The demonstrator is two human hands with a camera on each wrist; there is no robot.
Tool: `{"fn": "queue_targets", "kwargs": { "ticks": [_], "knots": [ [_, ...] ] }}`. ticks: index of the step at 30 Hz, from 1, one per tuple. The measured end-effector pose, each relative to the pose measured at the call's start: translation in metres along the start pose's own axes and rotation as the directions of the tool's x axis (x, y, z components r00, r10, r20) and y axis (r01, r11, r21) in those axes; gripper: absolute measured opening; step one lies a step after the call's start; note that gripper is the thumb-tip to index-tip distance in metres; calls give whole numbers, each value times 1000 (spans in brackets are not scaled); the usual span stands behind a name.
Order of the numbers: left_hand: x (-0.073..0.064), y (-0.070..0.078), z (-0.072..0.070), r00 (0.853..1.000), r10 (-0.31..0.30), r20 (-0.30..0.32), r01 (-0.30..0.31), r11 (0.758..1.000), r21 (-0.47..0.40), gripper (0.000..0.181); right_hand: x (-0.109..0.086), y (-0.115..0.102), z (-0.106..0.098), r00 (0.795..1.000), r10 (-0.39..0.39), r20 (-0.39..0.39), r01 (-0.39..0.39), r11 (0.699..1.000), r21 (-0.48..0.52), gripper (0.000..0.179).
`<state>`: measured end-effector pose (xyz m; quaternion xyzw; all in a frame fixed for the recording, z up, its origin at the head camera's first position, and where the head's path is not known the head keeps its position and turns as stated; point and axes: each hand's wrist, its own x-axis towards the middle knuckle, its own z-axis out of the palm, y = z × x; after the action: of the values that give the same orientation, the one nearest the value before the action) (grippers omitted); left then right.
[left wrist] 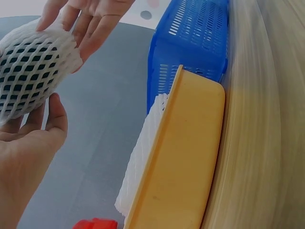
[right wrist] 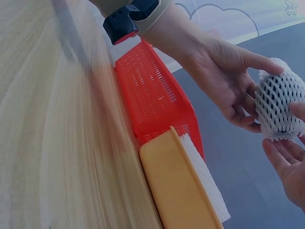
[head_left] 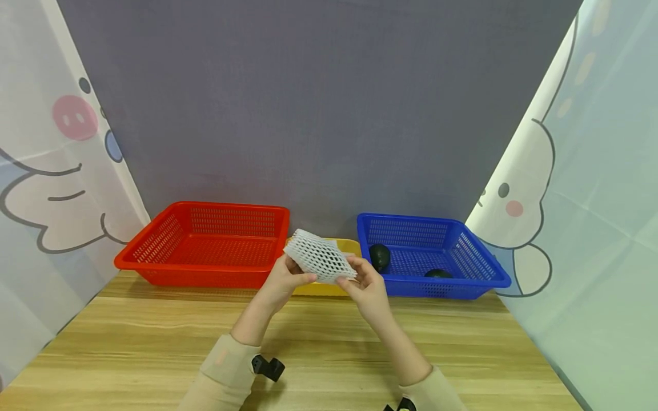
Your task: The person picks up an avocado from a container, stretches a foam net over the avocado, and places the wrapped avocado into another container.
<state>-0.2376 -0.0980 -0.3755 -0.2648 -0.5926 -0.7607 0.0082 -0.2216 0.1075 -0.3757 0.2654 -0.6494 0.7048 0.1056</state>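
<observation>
A white foam net sleeve (head_left: pixel 319 257) is held up over the yellow bin, with a dark oval fruit (left wrist: pixel 21 88) like an avocado showing through its mesh. My left hand (head_left: pixel 280 282) grips one end, thumb on the near side and fingers curled behind. At the other end, the thumb and fingers of my right hand (head_left: pixel 369 290) pinch the frilled edge of the net. Two bare dark fruits of the same look, one near the left wall (head_left: pixel 379 257) and one near the front (head_left: pixel 438 273), lie in the blue basket (head_left: pixel 432 288).
A red basket (head_left: pixel 205 276) stands at the left on the wooden table (head_left: pixel 329 348). Between the baskets sits the yellow bin (left wrist: pixel 186 157), with more white foam net (left wrist: pixel 140 162) sticking up over its rim. A grey panel (head_left: pixel 319 103) rises behind them.
</observation>
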Motion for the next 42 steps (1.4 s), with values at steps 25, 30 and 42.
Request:
{"fn": "queue_targets", "kwargs": {
  "ticks": [25,30,42],
  "knots": [
    [1,6,3,1000,1,-16,-1,1000,20,80,-2,-2,2,993,-106,50,114,976,-188,38],
    [1,6,3,1000,-13,-28,13,1000,23,75,-3,-2,3,997,-67,32,72,979,-193,35],
    [0,9,1,998,17,-59,-14,998,60,64,-3,-6,0,993,-97,69,109,970,-215,34]
  ]
}}
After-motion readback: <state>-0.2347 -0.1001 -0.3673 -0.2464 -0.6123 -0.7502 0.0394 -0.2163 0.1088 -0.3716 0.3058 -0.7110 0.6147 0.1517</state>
